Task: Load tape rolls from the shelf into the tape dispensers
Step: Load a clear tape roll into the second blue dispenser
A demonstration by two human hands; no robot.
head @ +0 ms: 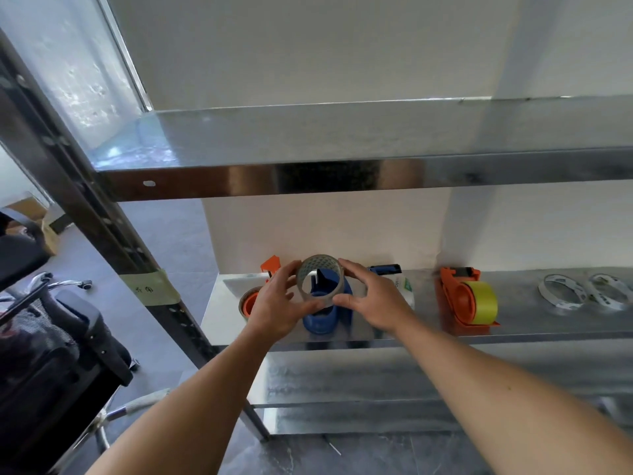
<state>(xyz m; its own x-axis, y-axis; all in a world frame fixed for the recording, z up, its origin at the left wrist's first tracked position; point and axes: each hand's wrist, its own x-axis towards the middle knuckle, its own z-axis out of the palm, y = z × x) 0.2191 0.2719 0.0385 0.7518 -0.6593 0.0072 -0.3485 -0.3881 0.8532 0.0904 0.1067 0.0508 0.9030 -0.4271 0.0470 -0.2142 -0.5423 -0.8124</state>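
Note:
A grey-brown tape roll [317,267] is held over a blue tape dispenser [323,320] that stands on the metal shelf [534,323]. My left hand [277,303] grips the roll from the left, and my right hand [371,296] grips it from the right. Through the roll's open core I see the blue dispenser's upright part. An orange dispenser [462,299] loaded with yellow tape stands to the right. Another orange dispenser [253,299] with a roll on it sits behind my left hand, partly hidden.
Two empty white tape cores [561,294] lie at the shelf's far right. A white roll [406,286] and a blue dispenser handle [385,269] show behind my right hand. A higher shelf [342,176] overhangs. A black office chair [51,337] stands left of the rack post.

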